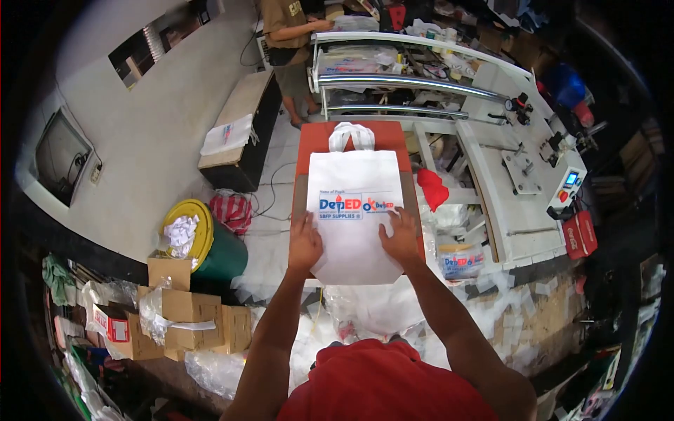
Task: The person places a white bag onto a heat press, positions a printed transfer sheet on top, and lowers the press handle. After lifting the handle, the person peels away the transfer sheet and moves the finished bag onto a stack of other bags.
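Note:
A white tote bag (357, 256) lies flat on a red-topped stand (309, 140), its two handles (351, 133) pointing away from me. Blue and red lettering is printed across the middle of the bag. My left hand (305, 243) rests at the bag's left edge, beside the print, fingers stretched forward. On the right side, my right hand (400, 240) lies over the bag with its fingers spread, close to the smaller red print. Neither hand grips the cloth.
A large white-framed machine with rollers (414, 88) and a control box (567, 188) stands at right. Left are a green bin with yellow rim (205, 242), cardboard boxes (189, 309) and a bench (242, 105) holding another printed bag. Another person (288, 49) stands behind.

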The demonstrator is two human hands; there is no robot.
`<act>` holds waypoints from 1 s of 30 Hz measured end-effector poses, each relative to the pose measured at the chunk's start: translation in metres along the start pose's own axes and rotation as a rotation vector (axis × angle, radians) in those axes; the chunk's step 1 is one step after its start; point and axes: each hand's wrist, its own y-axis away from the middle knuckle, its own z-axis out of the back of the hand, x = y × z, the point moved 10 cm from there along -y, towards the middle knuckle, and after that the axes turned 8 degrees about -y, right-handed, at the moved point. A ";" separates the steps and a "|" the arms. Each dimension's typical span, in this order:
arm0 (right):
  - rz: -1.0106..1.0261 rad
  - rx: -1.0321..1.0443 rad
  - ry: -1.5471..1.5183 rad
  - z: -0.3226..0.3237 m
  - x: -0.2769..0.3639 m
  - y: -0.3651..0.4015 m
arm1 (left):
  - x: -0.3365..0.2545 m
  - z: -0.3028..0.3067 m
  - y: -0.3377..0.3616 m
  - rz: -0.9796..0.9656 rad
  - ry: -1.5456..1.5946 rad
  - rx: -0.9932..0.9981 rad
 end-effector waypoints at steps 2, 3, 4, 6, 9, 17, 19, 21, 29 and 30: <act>-0.006 -0.051 -0.047 0.034 0.004 -0.007 | 0.027 0.027 0.012 0.067 0.134 -0.167; 0.025 -0.167 -0.104 0.066 -0.002 -0.006 | 0.042 0.042 0.026 0.086 0.162 -0.239; 0.048 -0.291 -0.147 0.102 -0.016 0.000 | 0.057 0.058 0.044 0.096 0.203 -0.301; 0.073 -0.353 -0.010 0.169 -0.056 0.011 | 0.103 0.070 0.099 0.205 0.287 -0.347; -0.080 -0.464 0.220 0.278 -0.144 0.033 | 0.158 0.081 0.211 0.431 0.129 -0.462; -0.036 -0.607 0.726 0.442 -0.228 0.037 | 0.215 -0.031 0.505 0.575 -0.415 0.785; 0.011 -0.480 0.597 0.438 -0.251 0.026 | 0.148 -0.046 0.514 0.029 -0.109 1.039; 0.004 -0.431 0.604 0.438 -0.262 0.019 | 0.126 -0.071 0.519 -0.016 -0.203 1.148; -0.066 -0.184 0.461 0.441 -0.296 -0.001 | 0.126 -0.096 0.451 0.988 0.295 0.768; -0.099 -0.151 0.461 0.439 -0.303 -0.001 | 0.121 -0.092 0.435 0.964 0.218 0.748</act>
